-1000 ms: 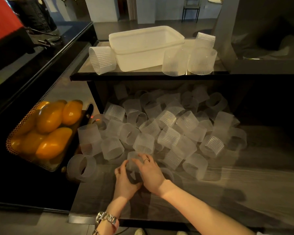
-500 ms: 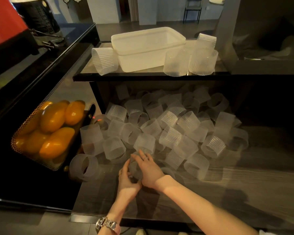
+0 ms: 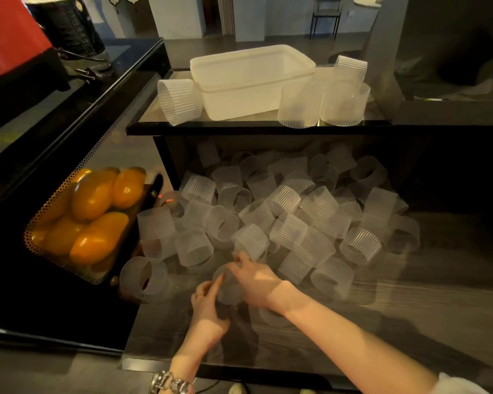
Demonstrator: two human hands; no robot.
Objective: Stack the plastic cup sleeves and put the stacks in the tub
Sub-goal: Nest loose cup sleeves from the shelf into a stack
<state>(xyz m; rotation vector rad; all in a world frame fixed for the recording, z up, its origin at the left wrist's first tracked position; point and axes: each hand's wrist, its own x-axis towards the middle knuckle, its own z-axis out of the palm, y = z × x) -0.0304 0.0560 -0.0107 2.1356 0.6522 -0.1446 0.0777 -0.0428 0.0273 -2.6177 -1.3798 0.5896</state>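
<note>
**Stacking step, early – tub not loaded yet**

Both hands work one sleeve (image 3: 228, 285) at the near edge of the pile (image 3: 291, 220) on the lower shelf (image 3: 367, 317). Right hand (image 3: 258, 282) reaches across from the right, fingers curled over the sleeve's far side. Left hand (image 3: 208, 305) comes up from below, fingers bent against the near side (blurred, so exact finger contact is hard to read). The sleeve looks lifted or tilted between the two hands; whether a second one is already nested inside, can't tell.

Tub (image 3: 251, 81) sits on the upper shelf (image 3: 239, 127), well apart from the hands, and looks empty. Stacks (image 3: 322, 100) stand just right of it, and one (image 3: 178, 101) lies at its left end.

Likely next: line up another loose sleeve from the pile and nest the two. Sleeves look thin and flexible, so squeezing would probably oval them and jam the nesting.
</note>
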